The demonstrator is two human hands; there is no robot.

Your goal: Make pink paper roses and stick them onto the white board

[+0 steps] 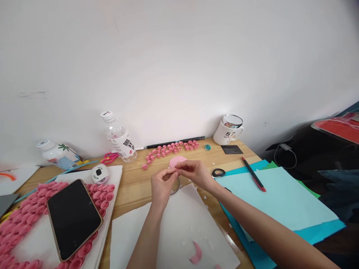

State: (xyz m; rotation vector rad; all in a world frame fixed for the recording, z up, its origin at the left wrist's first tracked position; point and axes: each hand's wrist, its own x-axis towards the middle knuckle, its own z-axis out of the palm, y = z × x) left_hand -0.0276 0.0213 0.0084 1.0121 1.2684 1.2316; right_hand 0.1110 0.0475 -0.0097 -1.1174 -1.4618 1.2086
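Observation:
My left hand (162, 185) and my right hand (196, 173) meet above the front white board (165, 231), thumbs and fingertips pinched together. A tiny bit of pink paper shows between the fingertips; most of it is hidden. Just behind the fingers lies a stack of pink paper circles (176, 161). Several small rolled pink paper roses (167, 151) stand in rows beyond it. Under my hands, a roll of clear tape (175, 188) is partly covered. A curved pink paper scrap (196, 253) rests on the board near me.
At left, a phone (74, 218) lies on a board covered with pink paper roses (26, 216). A bottle (120, 140), pink scissors (109, 158) and a mug (226, 130) stand or lie near the wall. Blue paper sheets (280, 198) and a red-black pen (254, 175) are at right.

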